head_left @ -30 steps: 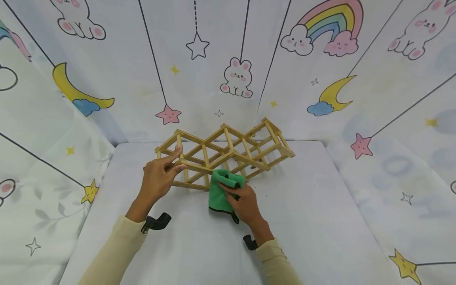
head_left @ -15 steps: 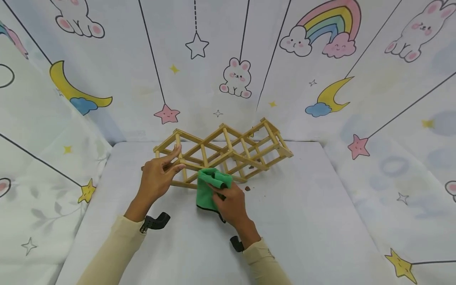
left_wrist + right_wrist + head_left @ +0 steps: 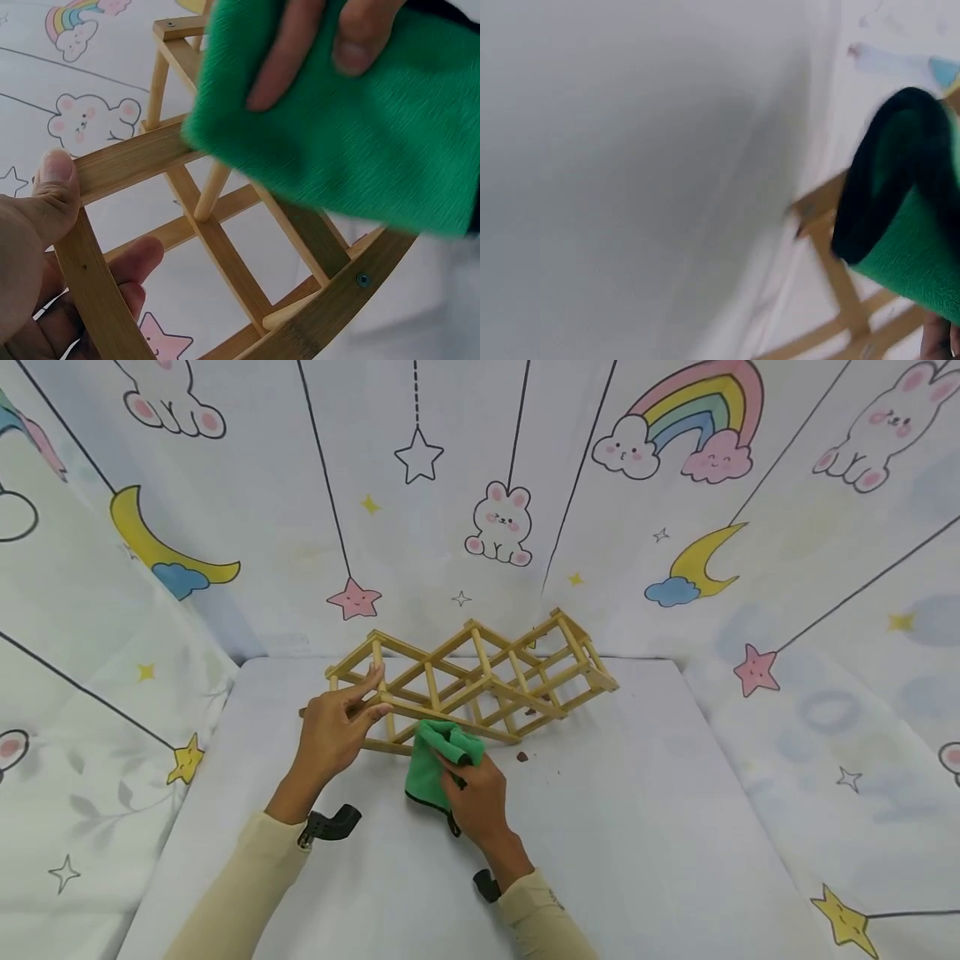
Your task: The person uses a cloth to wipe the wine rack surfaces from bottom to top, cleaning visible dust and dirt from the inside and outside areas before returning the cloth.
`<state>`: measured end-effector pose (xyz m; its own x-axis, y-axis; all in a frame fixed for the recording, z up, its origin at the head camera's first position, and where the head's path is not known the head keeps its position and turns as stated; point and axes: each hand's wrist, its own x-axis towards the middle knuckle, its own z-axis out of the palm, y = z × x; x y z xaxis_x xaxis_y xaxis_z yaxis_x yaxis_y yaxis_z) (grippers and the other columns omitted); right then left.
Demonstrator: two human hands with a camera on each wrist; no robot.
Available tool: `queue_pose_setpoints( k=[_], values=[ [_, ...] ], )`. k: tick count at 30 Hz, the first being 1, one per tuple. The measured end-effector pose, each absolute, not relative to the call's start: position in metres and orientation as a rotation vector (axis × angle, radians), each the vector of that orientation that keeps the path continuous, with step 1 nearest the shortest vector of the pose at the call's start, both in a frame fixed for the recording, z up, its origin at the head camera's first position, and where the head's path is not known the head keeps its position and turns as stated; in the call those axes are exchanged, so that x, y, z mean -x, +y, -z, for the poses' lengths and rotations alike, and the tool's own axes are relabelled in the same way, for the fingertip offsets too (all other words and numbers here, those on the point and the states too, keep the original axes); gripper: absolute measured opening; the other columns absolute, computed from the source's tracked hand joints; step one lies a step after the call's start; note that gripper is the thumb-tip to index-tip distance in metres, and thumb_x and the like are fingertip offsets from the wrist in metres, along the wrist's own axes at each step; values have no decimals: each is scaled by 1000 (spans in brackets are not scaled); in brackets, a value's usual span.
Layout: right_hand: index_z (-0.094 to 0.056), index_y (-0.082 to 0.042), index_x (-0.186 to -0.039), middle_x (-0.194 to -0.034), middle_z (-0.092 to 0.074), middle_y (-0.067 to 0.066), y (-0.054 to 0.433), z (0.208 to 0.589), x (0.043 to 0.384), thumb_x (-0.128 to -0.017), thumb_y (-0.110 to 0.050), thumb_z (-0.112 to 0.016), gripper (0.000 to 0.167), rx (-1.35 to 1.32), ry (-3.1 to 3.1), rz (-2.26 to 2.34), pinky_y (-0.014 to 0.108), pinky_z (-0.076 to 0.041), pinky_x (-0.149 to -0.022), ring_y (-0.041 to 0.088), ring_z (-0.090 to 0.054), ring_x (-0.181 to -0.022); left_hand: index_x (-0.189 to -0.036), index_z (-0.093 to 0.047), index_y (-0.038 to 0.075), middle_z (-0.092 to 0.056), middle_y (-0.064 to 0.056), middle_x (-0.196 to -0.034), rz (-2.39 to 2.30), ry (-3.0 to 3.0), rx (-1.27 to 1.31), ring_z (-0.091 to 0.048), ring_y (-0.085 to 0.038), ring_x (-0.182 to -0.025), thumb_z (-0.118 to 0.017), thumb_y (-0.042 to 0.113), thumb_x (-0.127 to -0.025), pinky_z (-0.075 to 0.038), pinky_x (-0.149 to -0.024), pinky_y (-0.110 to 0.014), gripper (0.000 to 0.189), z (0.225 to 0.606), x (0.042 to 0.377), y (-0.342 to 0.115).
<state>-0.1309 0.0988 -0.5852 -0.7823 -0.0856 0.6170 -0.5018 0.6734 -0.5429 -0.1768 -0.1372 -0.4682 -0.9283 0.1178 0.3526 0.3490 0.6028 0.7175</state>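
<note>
A folding wooden wine rack [image 3: 525, 697] with zigzag slats and round rods stands at the back of the table. My left hand [image 3: 330, 735] grips its left end, thumb on one side of a slat and fingers behind, as the left wrist view also shows. In my right hand [image 3: 480, 797] is a folded green cloth [image 3: 427, 781] with black edging, held against a front slat near the left end. Close up in the left wrist view, the cloth [image 3: 360, 142] covers part of the slats. The right wrist view is blurred, showing the cloth's black edge and a rack corner.
The white table [image 3: 637, 843] runs up to a cloth backdrop [image 3: 300, 527] printed with rabbits, stars and moons. A small brown crumb [image 3: 522, 757] lies in front of the rack, with more dark bits under its right part.
My right hand has moved left along the front slat with the cloth, uncovering the brown crumb on the table. The left hand keeps its grip, and the rack stays put.
</note>
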Motion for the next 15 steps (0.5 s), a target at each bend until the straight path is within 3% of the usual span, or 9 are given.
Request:
queue_pose_setpoints(
  k=[1, 3, 4, 6, 8, 11, 12, 13, 15],
  values=[
    [-80, -15, -125, -128, -75, 17, 94, 584, 132, -96, -6, -75, 31, -471, -2332, -1004, 41, -64, -85, 32, -73, -113, -153, -58, 20, -68, -7, -68, 1235, -2560, 382, -39, -10, -52, -79, 28, -96, -33, -53, -31, 61, 468, 177, -137],
    [-79, -16, -127, -130, -75, 15, 84, 582, 133, -99, -8, -72, 30, -459, -2396, -1050, 37, -64, -83, 30, -73, -113, -153, -57, 22, -77, -11, -81, 1245, -2562, 378, -43, -9, -52, -79, 28, -96, -34, -53, -30, 61, 468, 177, -137],
    [-79, -18, -128, -131, -75, 14, 80, 582, 133, -100, -9, -72, 31, -442, -2457, -1065, 33, -62, -76, 27, -74, -104, -153, -57, 22, -80, -13, -92, 1253, -2562, 378, -45, -9, -52, -79, 28, -96, -36, -53, -31, 61, 468, 177, -137],
    [-79, -24, -128, -128, -76, 10, 75, 583, 132, -98, -10, -71, 34, -432, -2578, -1061, 26, -54, -64, 19, -71, -87, -153, -57, 24, -81, -14, -96, 1261, -2568, 379, -47, -10, -52, -79, 29, -97, -40, -59, -36, 61, 469, 177, -136],
    [-79, -27, -126, -127, -77, 8, 70, 585, 130, -96, -9, -73, 36, -491, -2641, -1025, 24, -51, -62, 16, -69, -85, -154, -55, 26, -80, -13, -88, 1260, -2581, 383, -47, -9, -51, -78, 30, -97, -41, -56, -43, 61, 470, 176, -136],
    [-79, -28, -127, -124, -78, 6, 64, 588, 129, -96, -9, -73, 36, -648, -2633, -953, 28, -59, -72, 17, -72, -95, -155, -55, 27, -64, -4, -60, 1266, -2579, 384, -44, -11, -49, -78, 30, -97, -46, -82, -62, 62, 469, 176, -136],
    [-78, -27, -128, -124, -78, 6, 62, 588, 129, -97, -10, -73, 35, -675, -2627, -937, 29, -60, -76, 17, -72, -100, -155, -55, 27, -61, -2, -56, 1269, -2575, 385, -44, -12, -49, -78, 30, -97, -41, -92, -68, 62, 469, 176, -136],
    [-78, -27, -128, -125, -77, 7, 60, 589, 130, -98, -12, -73, 34, -678, -2635, -936, 29, -60, -78, 17, -72, -104, -155, -55, 28, -57, 0, -53, 1278, -2573, 381, -43, -13, -48, -78, 29, -97, -41, -92, -69, 62, 468, 176, -137],
    [-79, -26, -127, -126, -77, 7, 60, 591, 133, -99, -13, -72, 32, -609, -2703, -984, 25, -56, -68, 14, -70, -91, -154, -55, 27, -54, 1, -50, 1292, -2566, 369, -45, -15, -50, -79, 28, -97, -31, -101, -73, 62, 467, 175, -138]
  ],
)
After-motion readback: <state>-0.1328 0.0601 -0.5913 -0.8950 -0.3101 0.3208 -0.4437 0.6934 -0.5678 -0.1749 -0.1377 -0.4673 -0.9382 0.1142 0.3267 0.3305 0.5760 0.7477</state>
